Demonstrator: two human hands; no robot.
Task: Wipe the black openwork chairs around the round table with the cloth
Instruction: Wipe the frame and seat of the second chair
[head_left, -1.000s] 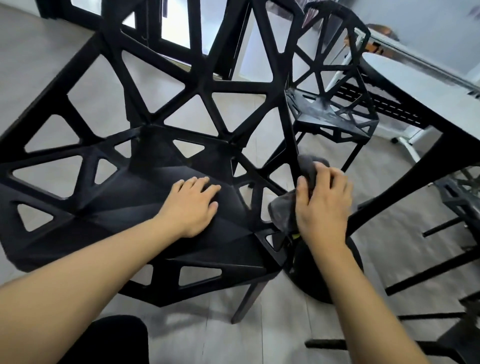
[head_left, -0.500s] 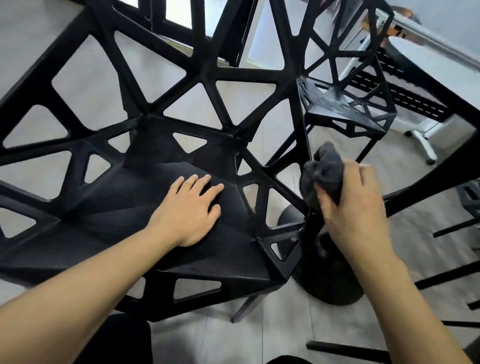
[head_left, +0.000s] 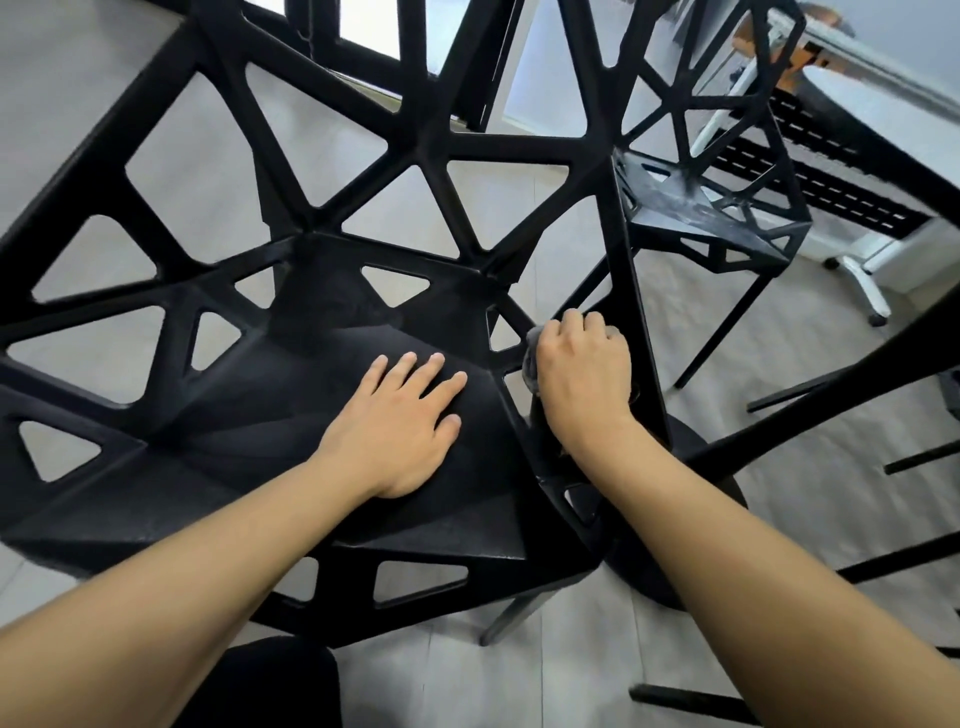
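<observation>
Both hands on near chair (head_left: 291, 405); backrest faces away.

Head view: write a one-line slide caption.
Left hand flat on black chair seat; right hand presses cloth against its frame.

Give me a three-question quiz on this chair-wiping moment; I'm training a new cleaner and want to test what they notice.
1. True or false: the left hand lies flat on the near chair's seat.
2. Which hand holds the cloth?
3. The cloth is at: A) the seat's right edge, B) the far chair, C) the floor.

Key: 1 true. 2 the right hand. 3 A.
</observation>
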